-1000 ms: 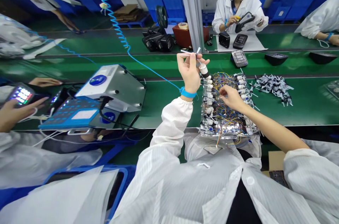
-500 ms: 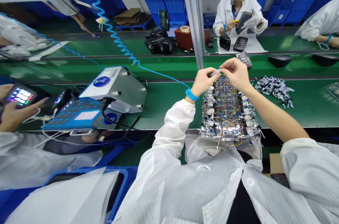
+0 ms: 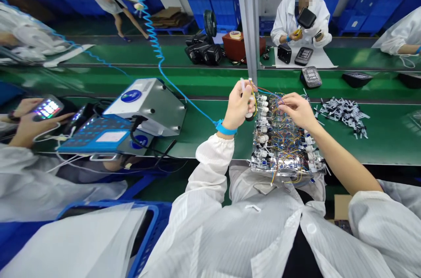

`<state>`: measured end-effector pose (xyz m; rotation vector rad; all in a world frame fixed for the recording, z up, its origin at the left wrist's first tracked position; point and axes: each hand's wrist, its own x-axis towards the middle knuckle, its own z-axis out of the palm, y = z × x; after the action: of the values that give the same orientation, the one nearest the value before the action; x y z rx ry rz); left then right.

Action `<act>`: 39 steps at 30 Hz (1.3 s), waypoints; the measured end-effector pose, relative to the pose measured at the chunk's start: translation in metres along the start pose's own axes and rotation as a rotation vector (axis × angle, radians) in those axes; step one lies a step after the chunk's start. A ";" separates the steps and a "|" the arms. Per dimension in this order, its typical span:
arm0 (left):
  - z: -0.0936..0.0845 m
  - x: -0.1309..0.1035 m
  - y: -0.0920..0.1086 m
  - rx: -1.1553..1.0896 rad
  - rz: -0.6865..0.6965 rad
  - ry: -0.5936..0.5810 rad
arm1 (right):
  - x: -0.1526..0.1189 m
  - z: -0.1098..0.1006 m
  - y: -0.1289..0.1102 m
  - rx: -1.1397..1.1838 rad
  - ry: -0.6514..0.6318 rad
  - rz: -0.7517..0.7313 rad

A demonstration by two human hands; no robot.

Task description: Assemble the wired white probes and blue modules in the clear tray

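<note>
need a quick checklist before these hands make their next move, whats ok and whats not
1. Left hand has a firm hold on the white-and-black part: ok, fingers curled around it.
2. Right hand has the coloured wires: ok, they run to its fingertips.
3. Blue wrist strap on: ok, around the left wrist.
4. Wiring in the silver tray untangled: not ok, strands cross each other.
5. Held wires clear of that wiring: cannot tell, they overlap in view.
</note>
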<state>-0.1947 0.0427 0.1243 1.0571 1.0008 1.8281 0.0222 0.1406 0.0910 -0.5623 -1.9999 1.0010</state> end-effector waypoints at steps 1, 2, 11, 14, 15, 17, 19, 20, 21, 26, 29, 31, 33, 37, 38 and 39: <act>-0.003 -0.008 0.001 -0.009 -0.016 0.002 | -0.003 -0.004 -0.008 0.008 0.078 -0.043; -0.005 -0.016 0.001 -0.017 -0.028 0.008 | -0.007 -0.007 -0.016 0.020 0.142 -0.083; -0.004 -0.072 -0.004 -0.162 -0.118 -0.177 | -0.039 -0.006 -0.077 0.269 0.369 -0.208; -0.002 -0.089 -0.008 -0.175 -0.181 -0.308 | -0.054 0.001 -0.087 0.367 0.229 -0.112; -0.001 -0.095 -0.008 -0.175 -0.194 -0.327 | -0.059 0.004 -0.089 0.392 0.181 -0.091; 0.001 -0.107 -0.007 -0.156 -0.197 -0.328 | -0.069 0.009 -0.093 0.445 0.106 -0.068; 0.002 -0.117 -0.005 -0.082 -0.176 -0.287 | -0.076 0.014 -0.095 0.494 0.042 -0.053; 0.003 -0.122 -0.003 -0.029 -0.167 -0.255 | -0.079 0.016 -0.096 0.511 0.009 -0.052; 0.003 -0.126 -0.002 0.026 -0.164 -0.222 | -0.081 0.018 -0.096 0.521 -0.022 -0.053; 0.003 -0.136 0.005 0.185 -0.081 -0.122 | -0.085 0.027 -0.094 0.577 -0.084 -0.069; 0.002 -0.137 0.007 0.236 0.092 -0.123 | -0.086 0.031 -0.092 0.625 -0.082 -0.011; 0.002 -0.137 0.007 0.231 0.136 -0.139 | -0.086 0.032 -0.091 0.629 -0.092 0.011; 0.002 -0.137 0.005 0.215 0.112 -0.132 | -0.086 0.033 -0.091 0.606 -0.097 0.010; 0.003 -0.138 -0.001 0.284 0.139 -0.053 | -0.084 0.038 -0.093 0.596 -0.079 0.002; 0.004 -0.138 -0.003 0.319 0.178 -0.033 | -0.084 0.039 -0.094 0.604 -0.077 0.009; 0.004 -0.138 -0.004 0.360 0.216 -0.018 | -0.084 0.040 -0.094 0.611 -0.076 0.024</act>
<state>-0.1419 -0.0781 0.0816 1.4424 1.2784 1.8439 0.0345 0.0109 0.1141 -0.2126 -1.6264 1.5781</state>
